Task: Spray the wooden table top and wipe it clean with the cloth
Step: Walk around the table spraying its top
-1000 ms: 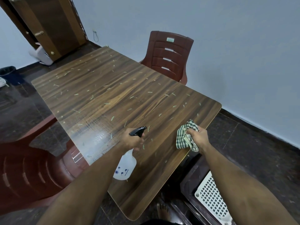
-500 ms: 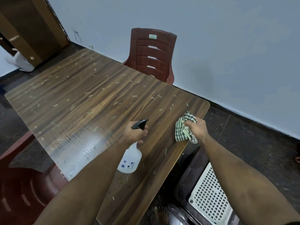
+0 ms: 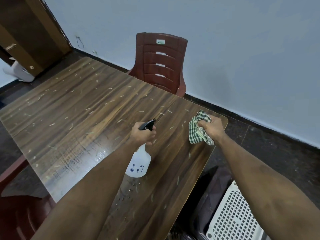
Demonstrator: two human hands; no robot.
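Observation:
The wooden table top (image 3: 90, 108) fills the middle of the head view, strewn with many small pale scraps, and a wet sheen lies near its left edge. My left hand (image 3: 142, 135) grips the neck of a white spray bottle (image 3: 139, 162) with a black nozzle aimed across the table. My right hand (image 3: 211, 128) is closed on a bunched green-and-white checked cloth (image 3: 197, 129) held over the table's right corner.
A maroon plastic chair (image 3: 160, 62) stands at the table's far side against the wall. Another maroon chair (image 3: 19, 215) is at the lower left. A white perforated basket (image 3: 233, 220) sits on the dark floor at the lower right. A wooden door (image 3: 29, 32) is at the top left.
The view has swung to the right, so the table sits further left in frame. Both hands keep their grips, the bottle and cloth staying over the table's right end.

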